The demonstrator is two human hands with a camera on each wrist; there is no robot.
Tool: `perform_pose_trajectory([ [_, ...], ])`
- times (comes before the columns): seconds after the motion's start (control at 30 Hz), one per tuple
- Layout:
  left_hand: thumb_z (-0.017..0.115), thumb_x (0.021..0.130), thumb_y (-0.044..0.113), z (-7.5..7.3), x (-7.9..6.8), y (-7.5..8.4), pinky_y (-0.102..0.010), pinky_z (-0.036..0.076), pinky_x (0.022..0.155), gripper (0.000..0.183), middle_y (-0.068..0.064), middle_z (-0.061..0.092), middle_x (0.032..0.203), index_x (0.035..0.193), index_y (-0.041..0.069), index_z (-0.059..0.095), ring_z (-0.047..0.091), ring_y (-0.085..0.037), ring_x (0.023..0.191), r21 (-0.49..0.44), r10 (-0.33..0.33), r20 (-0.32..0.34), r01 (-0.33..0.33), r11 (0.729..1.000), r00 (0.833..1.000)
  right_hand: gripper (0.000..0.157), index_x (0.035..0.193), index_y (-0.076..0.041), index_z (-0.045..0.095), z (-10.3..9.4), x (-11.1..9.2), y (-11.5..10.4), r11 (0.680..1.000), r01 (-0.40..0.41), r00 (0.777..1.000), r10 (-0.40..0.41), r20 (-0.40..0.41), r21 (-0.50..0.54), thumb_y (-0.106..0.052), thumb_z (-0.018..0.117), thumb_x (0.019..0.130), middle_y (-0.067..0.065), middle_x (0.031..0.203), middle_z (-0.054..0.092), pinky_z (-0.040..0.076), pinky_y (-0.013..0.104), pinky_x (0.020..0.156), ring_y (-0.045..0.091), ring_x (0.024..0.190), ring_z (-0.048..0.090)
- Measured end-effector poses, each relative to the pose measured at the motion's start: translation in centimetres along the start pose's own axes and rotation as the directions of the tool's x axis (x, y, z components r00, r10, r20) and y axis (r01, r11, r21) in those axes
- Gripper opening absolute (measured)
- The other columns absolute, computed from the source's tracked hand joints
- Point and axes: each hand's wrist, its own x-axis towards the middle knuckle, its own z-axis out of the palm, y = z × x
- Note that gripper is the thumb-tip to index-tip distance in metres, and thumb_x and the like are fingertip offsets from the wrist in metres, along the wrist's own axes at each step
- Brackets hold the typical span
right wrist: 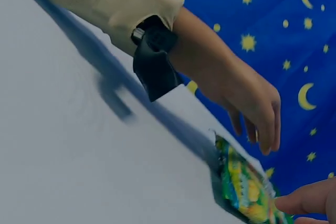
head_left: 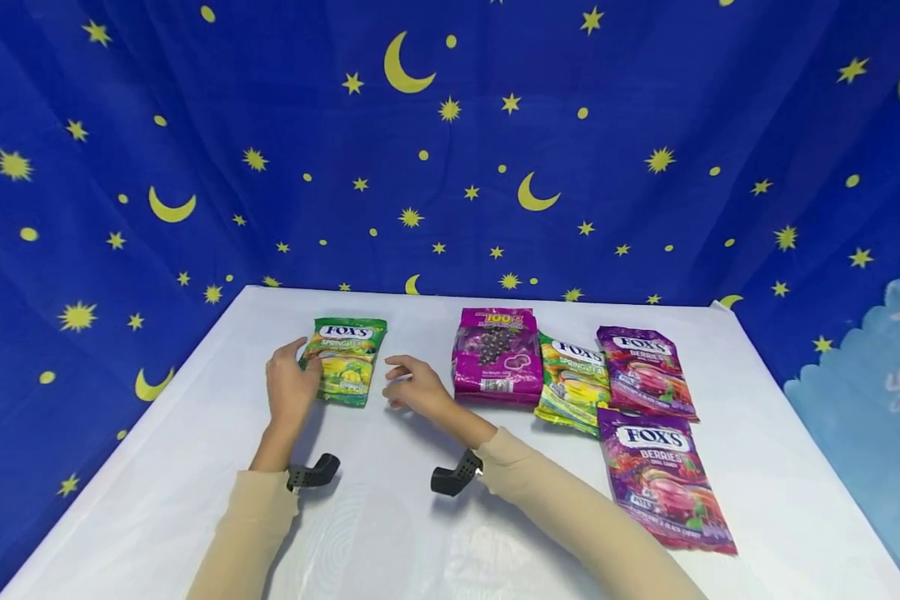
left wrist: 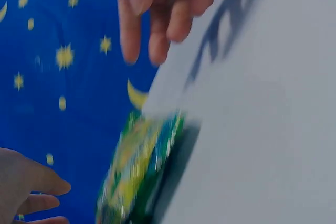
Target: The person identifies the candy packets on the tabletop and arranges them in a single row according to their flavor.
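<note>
A green-and-yellow FOX'S Spring Tea candy bag point(head_left: 351, 354) lies at the left of the white table. At its left side is my left hand point(head_left: 292, 383), fingers loosely bent, overlapping the bag's edge in the head view. The left wrist view shows a gap between my left hand point(left wrist: 31, 184) and the bag point(left wrist: 139, 169). On the bag's other side my right hand point(head_left: 420, 390) hovers with relaxed fingers, holding nothing. In the right wrist view my left hand point(right wrist: 249, 95) hangs over the bag point(right wrist: 244, 184), while a right fingertip point(right wrist: 294, 202) overlaps the bag's edge.
To the right stand a purple grape candy bag point(head_left: 497, 358), another green FOX'S bag point(head_left: 576, 383) and two purple FOX'S Berries bags point(head_left: 645, 371), close together on the white table point(head_left: 375, 517). A blue star-and-moon cloth point(head_left: 450, 225) hangs behind. Black wrist cameras point(head_left: 456, 475) stick out below both hands.
</note>
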Motion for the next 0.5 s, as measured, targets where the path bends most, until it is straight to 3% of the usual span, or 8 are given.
perform_pose_trajectory([
  [0.17,0.061,0.09,0.005,0.3,-2.0,2.1,-0.057,0.032,0.105,0.049,-0.032,0.047,0.133,0.135,-0.008,0.048,0.042,-0.047,0.124,-0.083,0.062,0.125,-0.052,0.995,0.99,0.054,0.135,0.008,0.047,-1.9,-2.0,-0.8,0.999,0.053,0.994,-0.052,0.098,-0.011,0.005,0.064,0.084,0.029,0.12,0.054,0.059,0.036,0.071,0.025,0.084,0.065],
  [0.33,0.063,0.091,0.007,1.2,-3.8,3.8,-0.056,0.036,0.102,0.05,-0.029,0.048,0.132,0.136,-0.006,0.046,0.045,-0.044,0.122,-0.144,0.12,0.214,-0.09,0.985,0.969,0.051,0.134,0.009,0.046,-4.1,-3.4,-1.1,0.994,0.1,0.987,-0.094,0.133,-0.039,0.005,0.064,0.086,0.031,0.12,0.053,0.059,0.039,0.073,0.026,0.089,0.065],
  [0.5,0.064,0.092,0.007,2.1,-5.5,5.6,-0.052,0.044,0.096,0.05,-0.027,0.05,0.131,0.137,-0.005,0.045,0.049,-0.042,0.119,-0.244,0.147,0.291,-0.075,0.967,0.945,0.051,0.136,0.008,0.044,-6.0,-5.1,-1.4,0.992,0.12,0.979,-0.111,0.173,-0.044,0.001,0.063,0.089,0.032,0.121,0.053,0.058,0.041,0.076,0.028,0.091,0.065],
])
